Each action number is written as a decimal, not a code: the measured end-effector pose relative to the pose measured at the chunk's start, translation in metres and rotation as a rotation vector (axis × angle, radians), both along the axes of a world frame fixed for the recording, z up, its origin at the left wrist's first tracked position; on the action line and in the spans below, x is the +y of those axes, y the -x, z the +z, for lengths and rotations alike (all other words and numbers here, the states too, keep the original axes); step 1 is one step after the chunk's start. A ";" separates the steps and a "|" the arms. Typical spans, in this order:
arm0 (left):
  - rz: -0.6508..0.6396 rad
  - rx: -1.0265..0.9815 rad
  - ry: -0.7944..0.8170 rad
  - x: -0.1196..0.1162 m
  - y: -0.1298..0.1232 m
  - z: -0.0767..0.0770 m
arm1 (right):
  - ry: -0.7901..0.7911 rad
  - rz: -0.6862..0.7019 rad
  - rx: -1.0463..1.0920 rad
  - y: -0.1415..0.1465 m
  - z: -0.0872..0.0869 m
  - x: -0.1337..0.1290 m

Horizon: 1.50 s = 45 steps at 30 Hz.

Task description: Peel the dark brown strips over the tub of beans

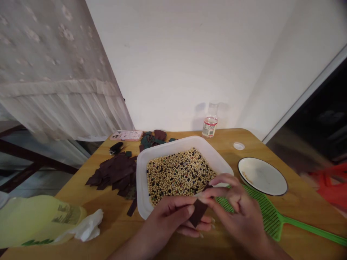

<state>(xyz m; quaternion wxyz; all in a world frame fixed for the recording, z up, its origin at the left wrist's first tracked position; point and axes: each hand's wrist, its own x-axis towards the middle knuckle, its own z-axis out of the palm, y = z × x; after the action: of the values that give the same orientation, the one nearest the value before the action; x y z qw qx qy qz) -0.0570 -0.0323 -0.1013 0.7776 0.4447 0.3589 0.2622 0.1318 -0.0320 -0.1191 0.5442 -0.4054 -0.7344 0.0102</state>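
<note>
My left hand [173, 218] grips a flat dark brown strip [198, 213] between thumb and fingers, in front of a white plastic tub. My right hand [235, 206] pinches the upper end of the same strip, its fingertips close to those of the left. A small dark piece [207, 187] shows at the right fingertips; whether it belongs to the strip I cannot tell. Behind both hands, the white tub [141, 173] holds many small cream and black beads or beans [176, 173]. A pile of similar dark brown pieces [116, 171] lies left of the tub.
Dark green and brown scraps [151, 140], a pink phone [127, 135] and a black object [116, 148] lie at the back left. A bottle [209, 126], white cap [239, 146], plate [267, 177] and green fly swatter [271, 216] are rightward. A yellow-green container [35, 216] and tissue [89, 225] sit left.
</note>
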 end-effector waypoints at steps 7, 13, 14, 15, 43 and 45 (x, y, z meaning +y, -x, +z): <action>0.017 -0.014 0.011 0.001 -0.001 -0.001 | 0.002 -0.065 -0.002 0.000 -0.003 -0.001; 0.033 -0.033 0.029 0.000 -0.002 -0.001 | 0.022 -0.101 -0.008 -0.001 -0.003 -0.001; 0.033 -0.032 0.027 0.000 -0.002 -0.001 | 0.026 -0.101 -0.005 0.000 -0.003 -0.001; 0.028 -0.026 0.022 0.000 -0.002 -0.001 | 0.025 -0.083 -0.008 0.000 -0.003 -0.001; 0.060 -0.012 0.033 0.000 -0.003 0.001 | -0.009 -0.125 -0.031 0.001 -0.002 -0.004; 0.065 -0.022 0.040 0.000 -0.003 0.001 | 0.006 -0.136 -0.018 0.001 -0.001 -0.004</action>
<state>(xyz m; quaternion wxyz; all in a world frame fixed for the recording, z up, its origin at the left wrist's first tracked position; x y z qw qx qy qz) -0.0545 -0.0321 -0.1003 0.7812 0.4144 0.3699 0.2850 0.1312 -0.0361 -0.1202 0.5357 -0.4562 -0.7100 -0.0281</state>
